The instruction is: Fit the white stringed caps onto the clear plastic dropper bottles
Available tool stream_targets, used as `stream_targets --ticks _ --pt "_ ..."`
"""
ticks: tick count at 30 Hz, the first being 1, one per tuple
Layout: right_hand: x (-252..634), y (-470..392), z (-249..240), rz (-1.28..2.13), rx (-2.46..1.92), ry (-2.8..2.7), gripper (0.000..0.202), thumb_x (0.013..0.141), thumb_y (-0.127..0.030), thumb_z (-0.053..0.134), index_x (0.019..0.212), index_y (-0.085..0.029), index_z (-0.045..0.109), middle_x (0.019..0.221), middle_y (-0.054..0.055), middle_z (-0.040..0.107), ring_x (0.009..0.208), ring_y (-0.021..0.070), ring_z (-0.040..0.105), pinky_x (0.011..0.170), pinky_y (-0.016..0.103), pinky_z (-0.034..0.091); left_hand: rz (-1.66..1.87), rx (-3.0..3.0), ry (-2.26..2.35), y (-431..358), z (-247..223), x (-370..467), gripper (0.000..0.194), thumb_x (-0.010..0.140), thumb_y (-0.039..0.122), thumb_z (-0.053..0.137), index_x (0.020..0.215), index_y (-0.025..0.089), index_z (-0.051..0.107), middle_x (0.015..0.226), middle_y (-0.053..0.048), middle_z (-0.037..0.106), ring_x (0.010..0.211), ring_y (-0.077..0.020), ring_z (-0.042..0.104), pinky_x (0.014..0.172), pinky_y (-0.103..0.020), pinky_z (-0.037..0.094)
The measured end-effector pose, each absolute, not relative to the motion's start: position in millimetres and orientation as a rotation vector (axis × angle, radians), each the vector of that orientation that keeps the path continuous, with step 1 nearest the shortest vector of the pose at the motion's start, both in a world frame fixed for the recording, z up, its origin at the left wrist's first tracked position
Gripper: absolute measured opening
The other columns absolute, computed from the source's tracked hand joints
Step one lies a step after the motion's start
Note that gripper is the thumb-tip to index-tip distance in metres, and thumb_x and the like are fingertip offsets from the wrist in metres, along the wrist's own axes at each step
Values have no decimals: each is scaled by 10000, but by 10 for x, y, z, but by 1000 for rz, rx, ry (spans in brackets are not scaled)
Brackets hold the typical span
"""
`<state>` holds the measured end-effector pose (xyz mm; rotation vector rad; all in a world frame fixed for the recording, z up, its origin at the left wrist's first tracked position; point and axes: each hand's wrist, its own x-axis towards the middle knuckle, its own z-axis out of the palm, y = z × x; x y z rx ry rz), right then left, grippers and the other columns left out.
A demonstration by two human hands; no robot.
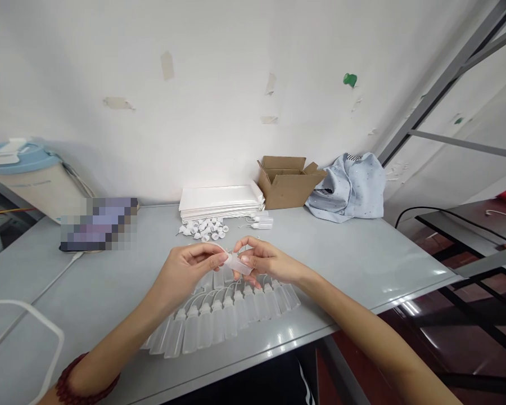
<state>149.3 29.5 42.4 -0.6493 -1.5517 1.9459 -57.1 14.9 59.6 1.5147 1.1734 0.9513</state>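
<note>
Both hands up over the counter (320, 242), working one small translucent squeeze bottle (241, 265) between them, held above the laid-out ones. Left hand (189, 263): fingers closed, thumb and index pinching the cap end. Right hand (267, 261): fingers clamped on the body, thumb on the upper side, others curled around and below. Bottle lies tilted, cap end toward my left, base down to my right. Exact cap fit: can't tell, fingers cover part of it.

Below my hands, a fanned row of matching bottles (216, 326) lies on the counter, bases toward me, thin curved strips running from their necks. A few more lie behind that row, partly hidden by my hands.

Past the hands: loose pile of small white caps (204, 228), just in front of a stack of flat white packets (219, 201). Couple of loose bottles (262, 224) right of the caps. Open cardboard box (289, 191) right of the stack, light blue patterned cloth (354, 188) beside it.

Left side: phone-like device (99, 225), blurred out, white cable (46, 292) running from it toward me. Blue-lidded bin (29, 174) behind it. Dark red beaded bracelet (84, 385) on my left wrist.
</note>
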Motion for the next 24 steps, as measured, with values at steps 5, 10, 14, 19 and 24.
stream_targets --ticks 5,10,14,19,24 --pt "1505 300 415 1970 -656 -1508 287 858 -387 586 985 -212 397 766 1 653 479 55 445 455 185 391 946 1532 1137 139 608 -602 197 695 405 727 786 230 723 878 -22 705 859 -196 635 769 -268 523" --pt "1496 300 423 1999 -657 -1482 299 847 -398 598 951 -220 383 746 1 661 458 50 408 433 177 357 950 1547 1102 147 611 -609 217 686 398 730 805 216 728 920 -38 702 884 -215 633 771 -287 525" --pt "1490 283 452 1956 -712 -1507 296 848 -413 588 945 -223 382 734 -1 659 457 49 378 424 169 326 858 1570 1147 161 585 -619 233 730 436 689 832 231 729 930 -29 714 857 -210 638 753 -288 508" --pt "1484 274 484 1831 -798 -1519 294 840 -369 606 990 -225 398 765 -4 663 446 41 368 431 175 316 829 1590 1226 172 558 -617 284 752 474 649 859 224 734 799 -20 713 720 -184 625 656 -274 490" --pt "1476 291 479 1565 -906 -1613 268 777 -295 676 973 -168 544 594 -48 568 465 69 468 482 214 397 873 1474 1268 173 554 -581 305 715 477 676 836 202 727 828 -31 714 700 -183 637 704 -304 503"
